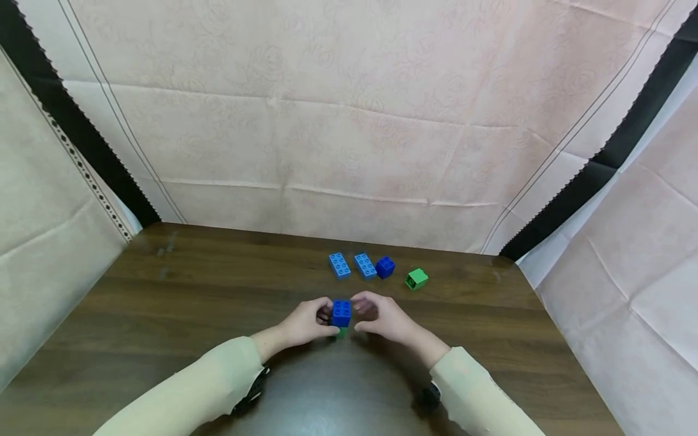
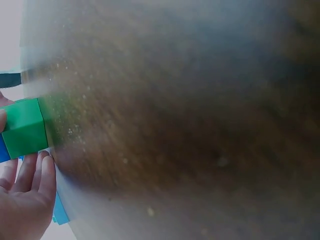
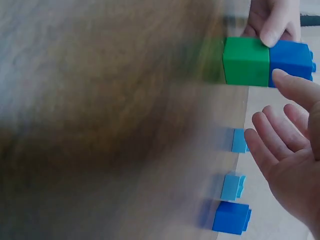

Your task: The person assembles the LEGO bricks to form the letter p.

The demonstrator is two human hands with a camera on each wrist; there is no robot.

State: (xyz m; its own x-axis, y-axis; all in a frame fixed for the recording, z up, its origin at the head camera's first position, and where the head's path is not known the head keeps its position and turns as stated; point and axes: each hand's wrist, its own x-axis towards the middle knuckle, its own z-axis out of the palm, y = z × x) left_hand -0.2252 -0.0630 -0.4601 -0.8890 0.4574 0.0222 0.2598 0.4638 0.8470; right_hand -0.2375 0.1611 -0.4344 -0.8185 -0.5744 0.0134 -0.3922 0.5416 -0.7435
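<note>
A dark blue toy building brick (image 1: 341, 313) sits on top of a green brick (image 3: 246, 61), making a small upright stack on the table. My left hand (image 1: 306, 321) holds this stack from its left side, thumb at the front near the seam and fingers curled toward the back. To the right, my right hand (image 1: 386, 317) is apart from the stack, its fingers loosely bent and its thumb off the blue brick, gripping nothing. In the left wrist view the green brick (image 2: 25, 127) shows beside the left fingers (image 2: 40, 175).
Behind the stack lie two light blue bricks (image 1: 339, 265), (image 1: 365, 266), another dark blue brick (image 1: 385, 267) and a loose green brick (image 1: 417, 278). The brown wooden table (image 1: 218, 272) ends at the back against a pale cloth (image 1: 327, 151).
</note>
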